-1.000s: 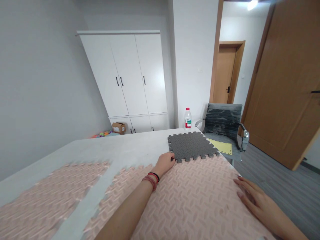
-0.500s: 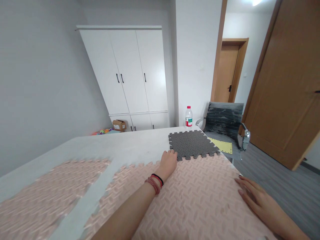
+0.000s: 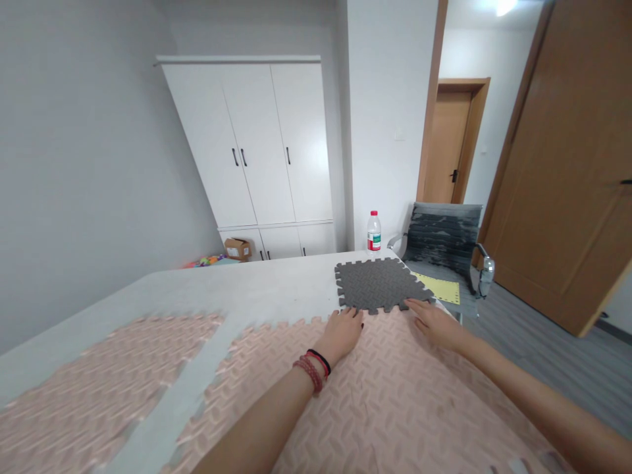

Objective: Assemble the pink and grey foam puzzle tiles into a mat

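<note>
A dark grey foam mat tile (image 3: 380, 283) with toothed edges lies flat at the far right of the table, its near edge against the large pink foam mat (image 3: 385, 395). At that seam, on the left, my left hand (image 3: 344, 334) rests palm down, fingers bent over the mats and holding nothing. My right hand (image 3: 437, 322) lies with fingers stretched at the right end of the same seam, its fingertips on the grey tile's near edge. Both palms hide part of the pink mat's far edge.
Another pink mat (image 3: 113, 368) lies to the left, a strip of white table (image 3: 172, 388) between the two. A plastic bottle (image 3: 374, 234) with a red cap stands at the far edge. Beyond the right edge are a yellow tile (image 3: 442, 289) and a chair (image 3: 442, 234).
My right hand has moved from the pink mat's right edge forward and left to the grey tile's near edge. My left hand has shifted slightly right along the seam.
</note>
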A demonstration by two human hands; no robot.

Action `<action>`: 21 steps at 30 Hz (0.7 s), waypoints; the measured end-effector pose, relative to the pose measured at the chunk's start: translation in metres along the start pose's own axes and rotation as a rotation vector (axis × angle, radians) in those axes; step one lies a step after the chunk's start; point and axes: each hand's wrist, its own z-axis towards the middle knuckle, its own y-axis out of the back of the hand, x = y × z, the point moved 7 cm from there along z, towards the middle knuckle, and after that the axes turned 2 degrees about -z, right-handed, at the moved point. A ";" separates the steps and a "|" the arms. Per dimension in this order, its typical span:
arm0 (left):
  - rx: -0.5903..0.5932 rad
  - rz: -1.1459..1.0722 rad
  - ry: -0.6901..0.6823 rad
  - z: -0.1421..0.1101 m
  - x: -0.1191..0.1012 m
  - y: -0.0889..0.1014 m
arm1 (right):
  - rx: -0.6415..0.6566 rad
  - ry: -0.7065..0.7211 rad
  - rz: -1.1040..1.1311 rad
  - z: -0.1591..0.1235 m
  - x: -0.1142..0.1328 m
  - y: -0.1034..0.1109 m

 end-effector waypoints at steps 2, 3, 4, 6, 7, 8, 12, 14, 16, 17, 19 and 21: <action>0.005 0.000 0.005 -0.003 0.000 -0.001 | 0.029 0.020 -0.019 0.012 0.010 -0.014; 0.007 0.001 0.010 -0.004 -0.001 -0.002 | 0.034 0.015 -0.021 0.015 0.012 -0.020; 0.010 0.002 0.018 -0.005 -0.002 -0.002 | 0.037 0.005 -0.017 0.017 0.013 -0.024; 0.016 0.005 0.040 -0.005 -0.006 -0.003 | 0.040 -0.016 0.008 0.016 0.012 -0.028; 0.021 0.007 0.054 -0.004 -0.008 -0.003 | 0.044 -0.019 0.025 0.014 0.011 -0.028; 0.025 0.009 0.071 -0.003 -0.011 -0.003 | 0.050 -0.017 0.037 0.013 0.011 -0.027; 0.040 0.017 0.117 0.002 -0.020 -0.001 | 0.080 0.025 0.003 0.010 0.013 -0.022; 0.043 0.018 0.116 0.004 -0.023 0.001 | 0.086 0.044 -0.034 0.010 0.016 -0.021; 0.053 0.018 0.113 0.006 -0.024 0.003 | 0.084 0.050 -0.066 0.012 0.018 -0.020; 0.062 0.018 0.115 0.008 -0.025 0.004 | 0.089 0.053 -0.077 0.013 0.018 -0.019; 0.087 0.017 0.122 0.011 -0.027 0.006 | 0.125 0.063 -0.086 0.015 0.015 -0.020; 0.112 0.014 0.127 0.015 -0.029 0.010 | 0.171 0.075 -0.088 0.016 0.009 -0.022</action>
